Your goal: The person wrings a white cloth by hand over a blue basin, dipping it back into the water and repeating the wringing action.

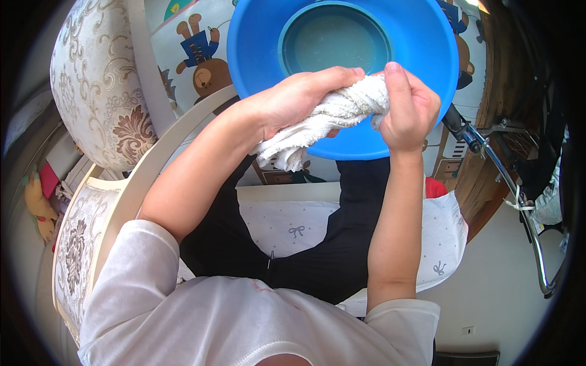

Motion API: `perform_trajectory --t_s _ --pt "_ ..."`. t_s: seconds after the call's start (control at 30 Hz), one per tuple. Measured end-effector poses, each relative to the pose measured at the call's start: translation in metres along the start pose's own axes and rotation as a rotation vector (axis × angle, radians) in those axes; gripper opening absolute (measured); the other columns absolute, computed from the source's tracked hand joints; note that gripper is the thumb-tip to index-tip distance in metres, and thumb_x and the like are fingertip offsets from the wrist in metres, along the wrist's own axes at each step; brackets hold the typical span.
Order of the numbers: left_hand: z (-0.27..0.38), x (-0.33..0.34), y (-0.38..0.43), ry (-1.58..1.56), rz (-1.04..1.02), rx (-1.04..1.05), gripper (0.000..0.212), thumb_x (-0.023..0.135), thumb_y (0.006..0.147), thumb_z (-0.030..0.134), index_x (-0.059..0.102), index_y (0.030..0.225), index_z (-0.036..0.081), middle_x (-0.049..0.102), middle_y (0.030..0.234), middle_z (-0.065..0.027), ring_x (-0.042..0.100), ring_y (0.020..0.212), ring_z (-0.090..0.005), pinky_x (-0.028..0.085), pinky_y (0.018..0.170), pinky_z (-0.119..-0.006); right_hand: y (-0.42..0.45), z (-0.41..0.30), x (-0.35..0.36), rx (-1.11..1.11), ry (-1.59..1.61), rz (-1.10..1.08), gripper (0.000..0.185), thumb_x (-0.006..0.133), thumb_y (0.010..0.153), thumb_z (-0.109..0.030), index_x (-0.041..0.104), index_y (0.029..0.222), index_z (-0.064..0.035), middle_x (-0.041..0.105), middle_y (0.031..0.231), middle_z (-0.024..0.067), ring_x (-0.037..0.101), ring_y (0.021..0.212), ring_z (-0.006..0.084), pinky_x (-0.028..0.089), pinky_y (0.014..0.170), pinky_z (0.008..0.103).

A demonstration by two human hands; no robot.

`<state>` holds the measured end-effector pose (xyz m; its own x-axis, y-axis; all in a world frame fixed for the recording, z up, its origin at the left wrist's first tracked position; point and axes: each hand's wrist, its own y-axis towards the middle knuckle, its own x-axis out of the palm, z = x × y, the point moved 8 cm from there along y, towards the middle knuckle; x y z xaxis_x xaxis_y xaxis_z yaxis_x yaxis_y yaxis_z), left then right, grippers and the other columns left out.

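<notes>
A twisted white terry cloth (341,107) is stretched between my hands over the near part of a blue plastic basin (256,41). Around the cloth's left part closes my left hand (302,96), with its thumb pointing right and a loose bunched end hanging below the wrist. The other end is in my right hand (409,107), thumb up, near the basin's right side. Shallow, cloudy water (339,41) lies in the bottom of the basin.
A cream-framed chair with patterned upholstery (105,100) curves along the left. The basin rests on a mat with cartoon bears (208,78). At the right is a metal tube frame (508,178) beside a brown wooden surface (480,183).
</notes>
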<state>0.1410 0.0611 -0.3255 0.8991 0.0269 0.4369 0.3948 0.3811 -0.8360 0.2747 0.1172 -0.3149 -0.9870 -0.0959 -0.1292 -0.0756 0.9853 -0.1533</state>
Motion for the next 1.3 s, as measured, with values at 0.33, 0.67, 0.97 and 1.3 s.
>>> perform_trajectory --t_s 0.33,0.67,0.97,1.3 --pt "-0.001 0.000 -0.003 -0.048 0.021 -0.025 0.051 0.049 0.094 0.054 0.063 0.088 0.005 0.059 0.060 -0.0055 0.054 0.043 -0.0116 0.042 0.032 -0.025 0.000 -0.002 0.004 0.047 0.050 0.035 0.030 0.061 0.090 -0.017 0.062 0.065 0.0008 0.049 0.051 -0.0015 0.042 0.049 0.0044 0.034 0.043 0.0257" --pt "-0.004 0.002 -0.001 -0.032 -0.032 -0.020 0.050 0.045 0.096 0.051 0.061 0.086 0.005 0.057 0.059 -0.0055 0.053 0.042 -0.0123 0.041 0.033 -0.025 0.001 -0.006 0.007 0.020 0.008 0.006 0.032 0.058 0.091 -0.018 0.059 0.065 -0.0009 0.048 0.052 -0.0016 0.040 0.051 0.0052 0.034 0.045 0.0263" --pt "-0.005 0.007 -0.005 -0.054 -0.026 -0.019 0.047 0.044 0.096 0.050 0.062 0.089 0.007 0.058 0.062 -0.0057 0.054 0.044 -0.0124 0.043 0.035 -0.025 0.002 -0.008 0.006 0.049 -0.037 -0.040 0.034 0.054 0.093 -0.017 0.053 0.064 -0.0008 0.045 0.052 0.0007 0.038 0.050 0.0066 0.032 0.045 0.0286" --pt "-0.009 0.004 0.001 -0.144 -0.043 0.048 0.048 0.041 0.099 0.048 0.062 0.093 0.005 0.061 0.067 -0.0039 0.059 0.056 -0.0115 0.047 0.047 -0.024 0.001 0.012 0.009 0.236 0.220 -0.034 0.030 0.051 0.095 -0.021 0.064 0.083 0.0038 0.061 0.074 0.0042 0.053 0.066 0.0094 0.042 0.059 0.0242"
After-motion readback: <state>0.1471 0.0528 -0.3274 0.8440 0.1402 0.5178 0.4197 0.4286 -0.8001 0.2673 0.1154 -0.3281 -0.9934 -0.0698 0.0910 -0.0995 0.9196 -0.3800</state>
